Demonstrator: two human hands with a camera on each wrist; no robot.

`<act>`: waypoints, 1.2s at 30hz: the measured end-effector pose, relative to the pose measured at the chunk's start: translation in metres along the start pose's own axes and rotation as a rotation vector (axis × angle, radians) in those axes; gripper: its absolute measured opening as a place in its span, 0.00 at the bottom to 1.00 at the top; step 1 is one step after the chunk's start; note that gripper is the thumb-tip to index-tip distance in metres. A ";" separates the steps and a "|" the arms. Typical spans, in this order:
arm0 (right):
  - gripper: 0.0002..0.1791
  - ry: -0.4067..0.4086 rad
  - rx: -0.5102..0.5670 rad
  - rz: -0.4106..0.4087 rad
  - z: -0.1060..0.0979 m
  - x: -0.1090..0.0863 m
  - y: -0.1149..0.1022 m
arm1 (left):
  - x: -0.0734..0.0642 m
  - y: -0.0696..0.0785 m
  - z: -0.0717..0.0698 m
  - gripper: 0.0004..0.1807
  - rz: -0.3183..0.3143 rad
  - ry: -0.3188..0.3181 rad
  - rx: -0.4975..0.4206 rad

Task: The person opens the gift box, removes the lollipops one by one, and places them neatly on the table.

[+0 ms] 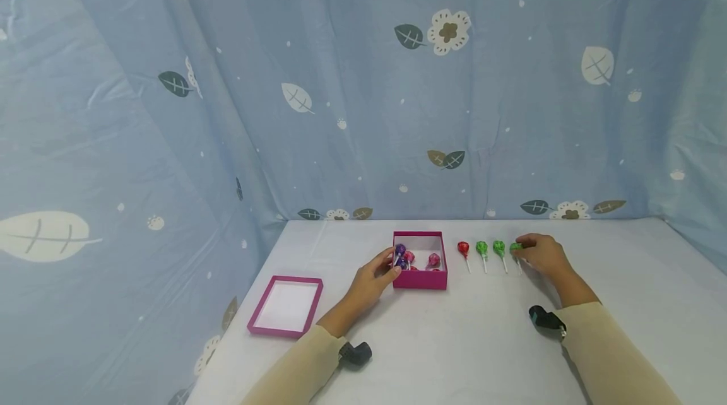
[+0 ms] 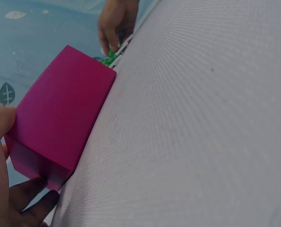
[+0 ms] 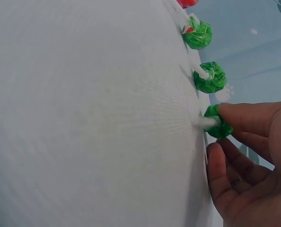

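Note:
A magenta box [image 1: 420, 280] with a white inside stands open on the table, holding several purple, pink and red lollipops. My left hand [image 1: 368, 284] grips its left side, thumb at the near corner and fingers along the wall. To the right of the box, a red lollipop [image 1: 463, 246] and three green ones lie in a row, sticks toward me. At the row's right end, my right hand [image 1: 544, 257] pinches the wrapped head of the last green lollipop [image 3: 214, 121] between thumb and finger. Its white stick slants down at the tabletop.
The box's lid [image 1: 278, 332] lies inside-up on the white table [image 1: 431, 348], left of my left forearm. A blue curtain [image 1: 363, 108] with leaf and flower prints hangs behind the table and along its left. Black devices [image 1: 356, 354] are strapped at both wrists.

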State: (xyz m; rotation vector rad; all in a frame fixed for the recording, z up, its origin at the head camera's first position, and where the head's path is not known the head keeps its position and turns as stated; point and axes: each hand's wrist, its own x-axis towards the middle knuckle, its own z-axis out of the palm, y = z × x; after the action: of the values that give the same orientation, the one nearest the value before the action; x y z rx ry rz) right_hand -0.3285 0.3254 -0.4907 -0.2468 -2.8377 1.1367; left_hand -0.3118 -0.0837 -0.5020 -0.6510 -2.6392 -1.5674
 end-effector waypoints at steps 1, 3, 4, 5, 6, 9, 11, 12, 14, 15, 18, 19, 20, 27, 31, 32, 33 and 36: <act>0.25 -0.003 -0.002 0.001 0.000 0.000 0.000 | 0.000 0.000 0.000 0.33 -0.003 -0.001 0.002; 0.25 -0.007 -0.001 0.003 -0.001 0.000 0.000 | 0.000 -0.001 0.000 0.33 -0.003 -0.002 0.005; 0.25 -0.008 -0.001 0.003 -0.001 0.001 0.000 | 0.000 -0.001 0.000 0.33 -0.001 -0.001 0.003; 0.25 -0.010 0.002 0.004 -0.001 0.001 -0.001 | 0.001 -0.001 -0.001 0.33 0.000 -0.001 -0.001; 0.25 -0.012 0.005 0.005 -0.001 0.001 -0.001 | 0.001 -0.002 -0.001 0.33 0.000 0.000 -0.006; 0.25 -0.014 0.005 0.004 -0.003 0.002 -0.001 | 0.002 -0.002 -0.001 0.33 -0.005 -0.001 -0.021; 0.25 -0.016 -0.005 -0.004 -0.005 0.001 -0.002 | 0.002 -0.002 -0.001 0.33 -0.007 0.000 -0.027; 0.25 -0.015 -0.009 -0.007 -0.006 0.000 -0.002 | 0.002 -0.003 0.000 0.33 -0.005 0.000 -0.032; 0.25 -0.015 -0.004 -0.005 -0.009 -0.001 -0.003 | 0.000 0.002 -0.001 0.32 0.000 0.001 -0.042; 0.25 -0.016 0.007 -0.001 -0.010 -0.002 -0.004 | 0.000 0.001 -0.001 0.32 0.003 0.002 -0.044; 0.26 -0.004 0.053 -0.001 -0.012 -0.005 -0.007 | 0.001 0.001 -0.001 0.32 0.005 0.002 -0.048; 0.27 -0.001 0.068 -0.007 -0.013 -0.006 -0.009 | 0.001 0.001 -0.002 0.32 -0.002 0.000 -0.042; 0.27 0.006 0.078 -0.016 -0.013 -0.008 -0.011 | 0.002 -0.003 -0.001 0.33 -0.002 0.001 -0.036; 0.25 0.057 0.104 -0.108 -0.008 -0.016 -0.030 | 0.004 -0.002 -0.001 0.33 -0.011 0.001 -0.029; 0.24 0.066 0.134 -0.097 -0.002 -0.020 -0.040 | 0.004 -0.003 -0.001 0.33 -0.002 0.006 -0.028; 0.24 0.070 0.144 -0.090 0.000 -0.020 -0.043 | 0.003 -0.003 -0.001 0.33 0.000 0.007 -0.025; 0.24 0.074 0.157 -0.085 0.002 -0.021 -0.045 | 0.003 -0.003 0.000 0.33 -0.003 0.006 -0.023; 0.25 0.054 0.183 -0.103 0.007 -0.023 -0.052 | 0.002 -0.003 0.000 0.33 -0.010 0.006 -0.018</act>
State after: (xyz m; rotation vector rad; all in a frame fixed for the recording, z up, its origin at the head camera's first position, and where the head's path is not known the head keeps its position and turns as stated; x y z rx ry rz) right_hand -0.3133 0.2794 -0.4600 -0.1162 -2.6447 1.3354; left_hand -0.3151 -0.0843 -0.5042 -0.6342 -2.6315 -1.5949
